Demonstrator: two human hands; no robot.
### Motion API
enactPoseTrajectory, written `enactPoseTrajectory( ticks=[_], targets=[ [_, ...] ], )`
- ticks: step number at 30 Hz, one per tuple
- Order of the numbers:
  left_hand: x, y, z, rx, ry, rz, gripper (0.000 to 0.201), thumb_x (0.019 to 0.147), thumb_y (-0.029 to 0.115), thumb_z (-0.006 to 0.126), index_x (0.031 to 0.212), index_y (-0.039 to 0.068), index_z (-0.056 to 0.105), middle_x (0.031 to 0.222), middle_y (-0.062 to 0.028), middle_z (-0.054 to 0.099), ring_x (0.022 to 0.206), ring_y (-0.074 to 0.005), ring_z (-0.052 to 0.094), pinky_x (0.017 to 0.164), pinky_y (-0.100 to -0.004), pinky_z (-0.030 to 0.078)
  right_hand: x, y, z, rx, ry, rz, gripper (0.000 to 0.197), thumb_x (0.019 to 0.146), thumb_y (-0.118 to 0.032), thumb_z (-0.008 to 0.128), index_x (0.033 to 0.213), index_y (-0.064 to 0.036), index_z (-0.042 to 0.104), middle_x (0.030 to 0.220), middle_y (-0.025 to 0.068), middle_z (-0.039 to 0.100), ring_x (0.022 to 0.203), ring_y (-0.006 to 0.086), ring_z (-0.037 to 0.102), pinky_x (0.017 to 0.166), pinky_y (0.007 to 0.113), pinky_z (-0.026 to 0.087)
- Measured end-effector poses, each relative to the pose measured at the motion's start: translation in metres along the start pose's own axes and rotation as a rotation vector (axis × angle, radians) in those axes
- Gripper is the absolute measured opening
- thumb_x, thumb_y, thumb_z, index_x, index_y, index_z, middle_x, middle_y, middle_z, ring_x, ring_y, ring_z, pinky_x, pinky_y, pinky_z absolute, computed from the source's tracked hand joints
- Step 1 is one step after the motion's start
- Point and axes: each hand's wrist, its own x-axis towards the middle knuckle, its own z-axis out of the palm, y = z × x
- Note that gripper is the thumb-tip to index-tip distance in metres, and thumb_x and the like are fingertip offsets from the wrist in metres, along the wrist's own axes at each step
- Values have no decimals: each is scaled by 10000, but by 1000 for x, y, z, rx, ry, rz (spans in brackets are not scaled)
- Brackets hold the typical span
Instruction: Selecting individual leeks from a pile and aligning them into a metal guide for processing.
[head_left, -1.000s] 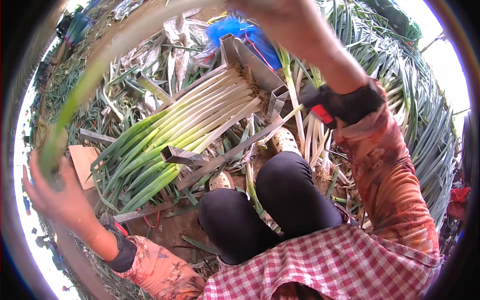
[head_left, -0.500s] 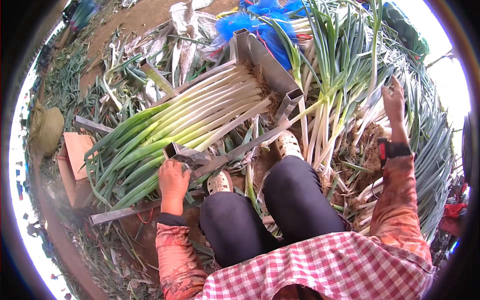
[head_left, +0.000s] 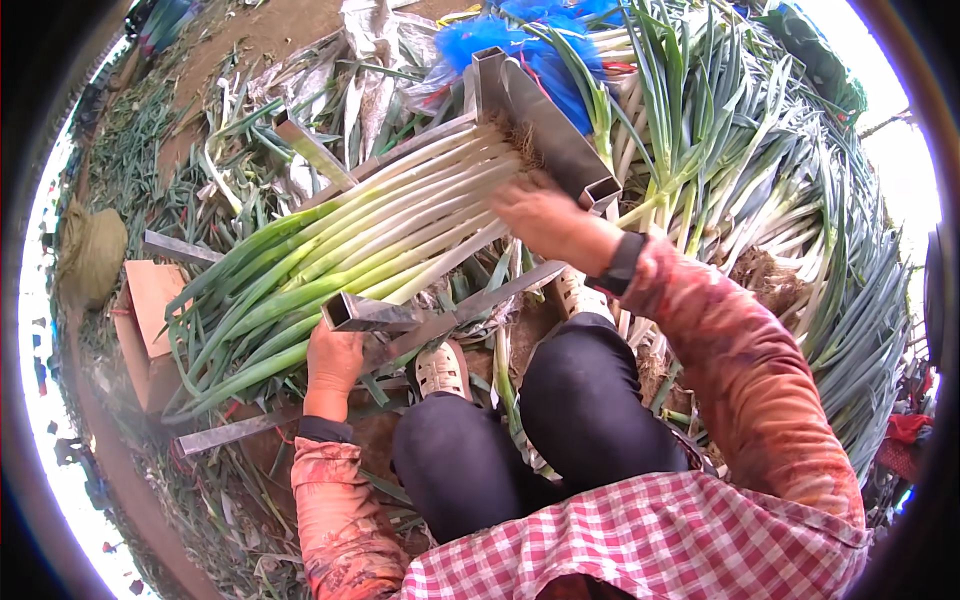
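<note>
Dirt ground; right hand (head_left: 541,218) flat, unclenched, on leek bundle (head_left: 400,225) root ends; left hand (head_left: 333,358) grip grasping metal frame (head_left: 368,313).

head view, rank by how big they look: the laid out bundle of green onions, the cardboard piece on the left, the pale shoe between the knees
1. Bundle of green onions, by far the largest.
2. Cardboard piece.
3. Pale shoe, smallest, though it sits nearer the camera and is partly hidden by the knee, so the gap to the cardboard is unsure.
</note>
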Motion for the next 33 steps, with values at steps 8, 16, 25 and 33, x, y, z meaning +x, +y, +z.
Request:
enactPoseTrajectory(
  ticks=[8,16,25,33],
  targets=[
    [-10,6,6,54,43,-23,180,781,187,607,900,58,645,898,-153,622,848,-361,566,748,-433,454,-18,-28,5,-71,64,-50,208,737,-64,506,924,-98,593,962,89,592,964,268,562,847,357,411],
    [-12,26,12,12,121,-96,154,735,170,629,819,41,642,827,-157,619,838,-368,551,768,-442,437,-33,-26,29,64,60,164,217,719,-63,516,909,-89,618,930,97,571,973,271,538,816,374,450],
    [-6,33,10,49,-7,-193,144,706,157,600,711,15,627,799,-169,613,807,-368,553,764,-452,423,-32,-23,36,12,58,152,233,724,-104,516,933,-79,617,953,84,570,1001,259,512,866,366,393],
    [-8,28,12,25,-23,-221,163,723,165,602,833,53,645,858,-165,625,799,-371,577,750,-462,433,-29,-35,45,-58,56,306,247,742,-133,490,957,-41,570,959,96,569,984,252,507,829,362,377]
  ],
)
